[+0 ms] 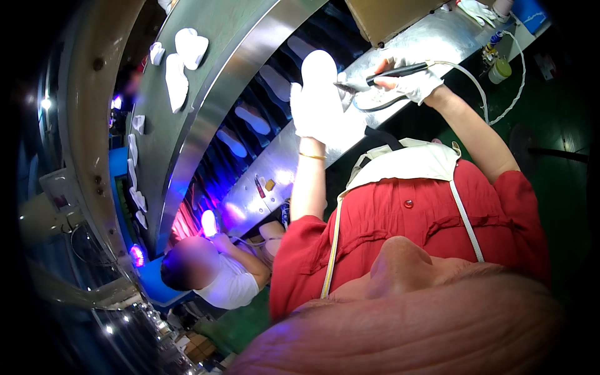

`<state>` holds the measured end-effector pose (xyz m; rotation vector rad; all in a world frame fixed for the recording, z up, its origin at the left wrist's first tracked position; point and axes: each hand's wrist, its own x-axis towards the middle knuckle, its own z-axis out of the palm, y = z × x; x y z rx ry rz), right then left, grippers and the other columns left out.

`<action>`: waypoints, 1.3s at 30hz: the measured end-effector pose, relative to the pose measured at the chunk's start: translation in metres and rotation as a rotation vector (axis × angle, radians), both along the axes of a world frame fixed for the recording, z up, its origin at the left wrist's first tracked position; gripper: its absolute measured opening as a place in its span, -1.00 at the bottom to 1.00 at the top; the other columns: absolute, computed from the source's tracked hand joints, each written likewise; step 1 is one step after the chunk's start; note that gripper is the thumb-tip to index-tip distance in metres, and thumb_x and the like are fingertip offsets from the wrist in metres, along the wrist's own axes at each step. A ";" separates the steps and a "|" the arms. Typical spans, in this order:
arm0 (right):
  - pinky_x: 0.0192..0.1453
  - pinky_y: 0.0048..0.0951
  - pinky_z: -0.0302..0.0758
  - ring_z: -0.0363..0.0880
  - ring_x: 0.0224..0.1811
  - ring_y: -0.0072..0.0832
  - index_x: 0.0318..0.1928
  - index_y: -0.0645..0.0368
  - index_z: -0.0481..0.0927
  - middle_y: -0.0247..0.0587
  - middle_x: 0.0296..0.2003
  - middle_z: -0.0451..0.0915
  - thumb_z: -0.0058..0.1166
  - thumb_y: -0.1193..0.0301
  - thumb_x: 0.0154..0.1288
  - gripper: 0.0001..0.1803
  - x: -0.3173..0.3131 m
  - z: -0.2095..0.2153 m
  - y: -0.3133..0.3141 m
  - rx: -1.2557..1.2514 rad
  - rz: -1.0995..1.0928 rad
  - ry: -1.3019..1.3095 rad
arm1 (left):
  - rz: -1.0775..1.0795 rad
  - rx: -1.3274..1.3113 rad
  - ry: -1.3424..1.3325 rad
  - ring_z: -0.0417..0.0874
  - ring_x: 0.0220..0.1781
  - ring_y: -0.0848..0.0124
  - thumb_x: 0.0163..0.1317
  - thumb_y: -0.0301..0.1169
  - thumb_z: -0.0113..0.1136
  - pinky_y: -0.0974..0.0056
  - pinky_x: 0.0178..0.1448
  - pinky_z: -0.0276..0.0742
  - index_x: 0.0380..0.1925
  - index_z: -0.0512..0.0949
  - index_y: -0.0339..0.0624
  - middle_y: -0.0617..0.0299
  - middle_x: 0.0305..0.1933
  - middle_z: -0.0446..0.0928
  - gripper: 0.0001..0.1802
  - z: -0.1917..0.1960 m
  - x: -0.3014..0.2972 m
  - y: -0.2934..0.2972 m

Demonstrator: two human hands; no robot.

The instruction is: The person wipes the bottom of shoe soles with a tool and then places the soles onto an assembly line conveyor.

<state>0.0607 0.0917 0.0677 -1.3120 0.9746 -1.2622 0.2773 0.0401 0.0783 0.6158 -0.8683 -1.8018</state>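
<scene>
My left hand (320, 115), in a white glove, is closed round a white shoe sole (319, 65) and holds it upright above the metal bench. Strong light washes out its detail. In my right hand (417, 82), also gloved with some fingertips bare, is a black pen-shaped hand tool (400, 72) with a pale cable (465, 67) running from its back end. The tool's metal tip points left and comes close to the sole's edge; whether they touch I cannot tell. Below the tool lies a white shoe (377, 98) with a dark edge, partly covered by my right hand.
A conveyor belt (206, 22) carrying several white shoe pieces (177, 81) curves along the left. Soles (251, 119) sit in dark slots beneath it. A co-worker (228, 281) works at lower left. A cardboard box (390, 22), spare gloves (476, 11) and a small yellow-green pot (499, 71) stand around the far end.
</scene>
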 end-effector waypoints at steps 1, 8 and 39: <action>-0.14 -0.56 0.46 0.53 -0.28 -0.57 -0.30 0.20 0.52 -0.28 -0.37 0.57 0.26 0.43 0.09 -0.80 0.001 -0.011 0.001 0.027 -0.049 0.014 | -0.009 0.062 0.064 0.51 0.04 0.11 0.23 0.19 -0.11 0.02 0.21 0.37 0.21 0.28 -0.14 0.02 0.07 0.46 -0.26 -0.009 -0.006 0.005; -0.29 -0.59 0.46 0.53 -0.41 -0.56 -0.33 0.14 0.52 -0.31 -0.46 0.55 0.21 0.40 0.15 -0.85 0.008 -0.020 -0.023 -0.298 -0.363 0.199 | -0.062 0.185 0.241 0.49 0.07 0.07 0.24 0.20 -0.13 -0.01 0.22 0.35 0.23 0.25 -0.11 0.00 0.10 0.44 -0.26 -0.035 -0.036 0.031; -0.34 -0.51 0.43 0.51 -0.46 -0.45 -0.34 0.09 0.54 -0.25 -0.48 0.52 0.18 0.46 0.10 -0.89 0.050 -0.005 0.035 -0.462 -0.018 0.359 | -0.083 0.058 0.136 0.39 0.16 -0.09 0.24 0.25 -0.21 -0.11 0.27 0.29 0.32 0.12 0.04 -0.05 0.19 0.35 -0.23 -0.039 -0.007 -0.007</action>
